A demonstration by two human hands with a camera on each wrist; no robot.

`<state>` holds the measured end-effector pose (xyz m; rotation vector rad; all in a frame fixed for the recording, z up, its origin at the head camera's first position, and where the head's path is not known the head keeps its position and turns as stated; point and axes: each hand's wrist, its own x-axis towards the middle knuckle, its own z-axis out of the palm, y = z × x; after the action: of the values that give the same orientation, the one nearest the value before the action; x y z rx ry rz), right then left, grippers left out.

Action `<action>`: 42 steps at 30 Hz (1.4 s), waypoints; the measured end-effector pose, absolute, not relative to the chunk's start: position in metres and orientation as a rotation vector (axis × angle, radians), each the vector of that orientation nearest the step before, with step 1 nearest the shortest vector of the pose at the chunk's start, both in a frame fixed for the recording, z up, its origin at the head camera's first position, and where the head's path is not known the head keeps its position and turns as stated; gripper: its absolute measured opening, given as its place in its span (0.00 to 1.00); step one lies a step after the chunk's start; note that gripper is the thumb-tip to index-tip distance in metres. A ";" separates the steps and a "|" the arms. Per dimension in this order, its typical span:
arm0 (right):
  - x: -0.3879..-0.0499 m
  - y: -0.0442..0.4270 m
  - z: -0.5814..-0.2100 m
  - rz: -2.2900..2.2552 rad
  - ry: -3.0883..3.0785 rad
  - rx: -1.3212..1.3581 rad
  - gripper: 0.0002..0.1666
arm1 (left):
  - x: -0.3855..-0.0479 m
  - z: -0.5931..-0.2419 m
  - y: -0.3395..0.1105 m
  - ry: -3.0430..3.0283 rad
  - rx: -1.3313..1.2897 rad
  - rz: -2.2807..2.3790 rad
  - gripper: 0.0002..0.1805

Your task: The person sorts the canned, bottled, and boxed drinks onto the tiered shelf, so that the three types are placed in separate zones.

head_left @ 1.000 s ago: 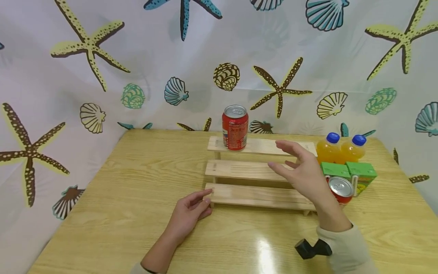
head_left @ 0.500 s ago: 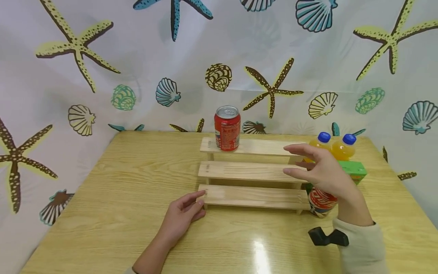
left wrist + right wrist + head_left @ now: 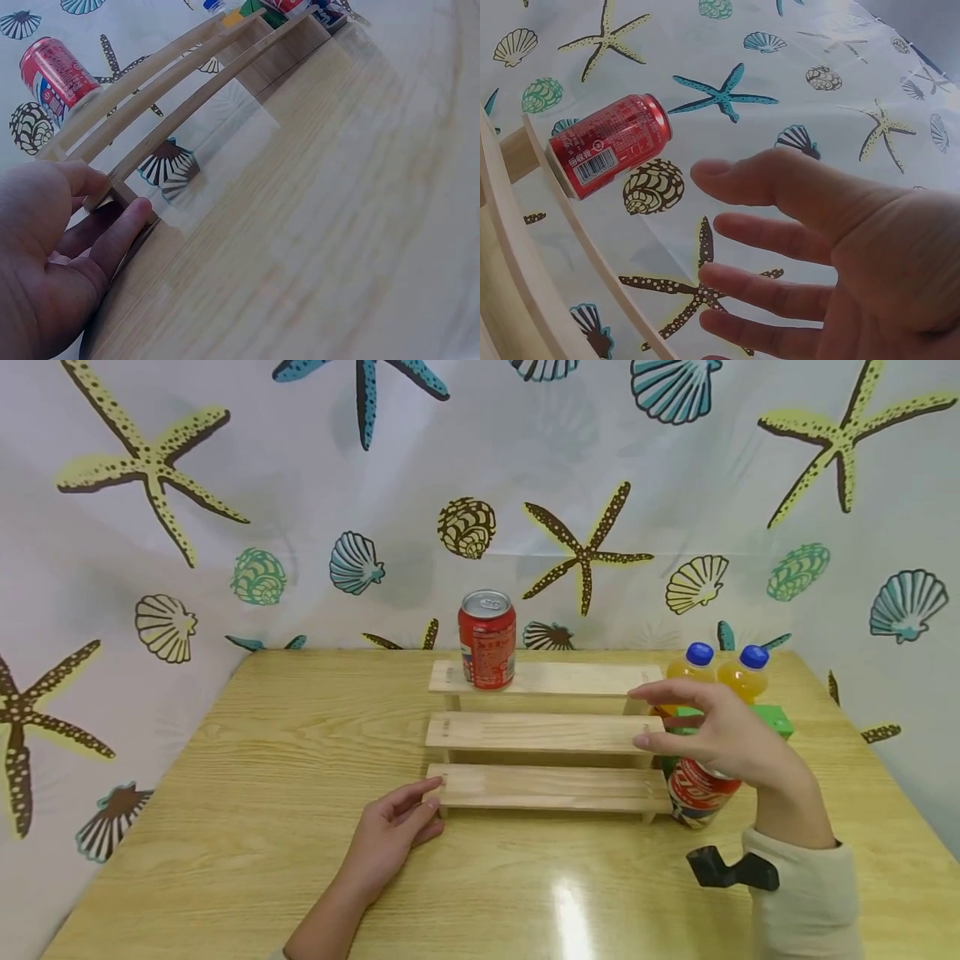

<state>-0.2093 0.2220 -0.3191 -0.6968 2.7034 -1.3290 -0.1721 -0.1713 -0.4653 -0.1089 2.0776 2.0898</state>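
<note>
A three-tier wooden step rack (image 3: 543, 785) stands mid-table. At the left end of its lowest step my left hand (image 3: 390, 835) grips the corner, thumb and forefinger on either side of the wood in the left wrist view. One red soda can (image 3: 488, 643) stands upright on the left of the top step. My right hand (image 3: 723, 727) hovers by the rack's right end, fingers spread and nothing between them. Below that hand, a second red soda can (image 3: 699, 792) is partly covered by it. The right wrist view shows the empty palm (image 3: 900, 262) facing the first can.
Two orange-juice bottles (image 3: 742, 675) with blue caps stand behind the right hand. Green drink cartons (image 3: 772, 718) are mostly hidden by it. A patterned cloth (image 3: 405, 510) hangs behind the table (image 3: 315, 710). Bare wood extends left of the rack.
My right hand has moved rightward along the rack to its right end, over the second can. The head view has turned slightly right. My left hand has kept its place on the rack.
</note>
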 end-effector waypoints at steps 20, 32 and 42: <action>-0.198 0.242 -0.326 -1.304 2.873 -0.634 0.27 | -0.176 -0.462 -0.170 2.075 -0.105 2.082 0.21; -0.186 0.254 -0.346 -1.333 2.971 -0.654 0.29 | -0.174 -0.462 -0.172 2.074 -0.129 2.073 0.21; -0.174 0.263 -0.356 -1.377 3.019 -0.600 0.29 | -0.173 -0.464 -0.171 2.052 -0.128 2.073 0.21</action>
<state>-0.1737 0.2629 -0.3563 -0.6002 3.0188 -1.3768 -0.1727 -0.1706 -0.4635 -0.1280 2.0523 2.0733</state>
